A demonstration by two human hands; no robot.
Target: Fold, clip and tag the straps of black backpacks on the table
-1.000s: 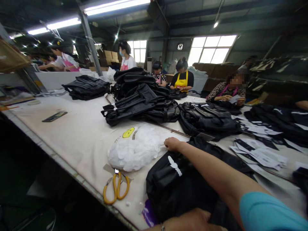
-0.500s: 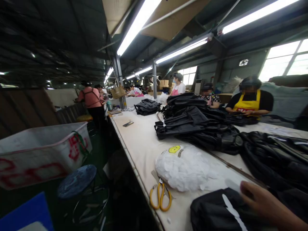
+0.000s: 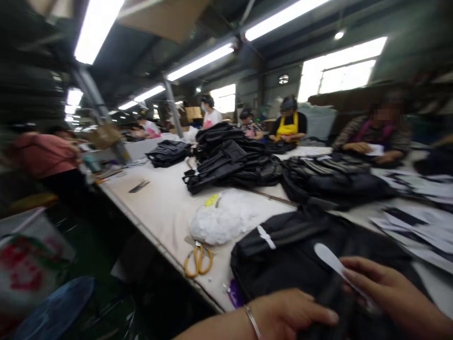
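A black fabric bag lies on the table in front of me, and a white strip is fastened around a part of its far side. My right hand pinches a second white strip with a rounded end, above the bag. Lower down, my left hand, with a bracelet at the wrist, is closed on a black strap of the bag. Yellow-handled scissors rest to the left, beside a clear plastic bag of white pieces.
Black bags are heaped further along the table, with another bag at right. White sheets lie near the right edge. A blue stool stands on the floor at left. Several people work around the table.
The view has swung right. My left hand has come into view on the strap. My right hand, earlier over a black bag, now holds a white strip.
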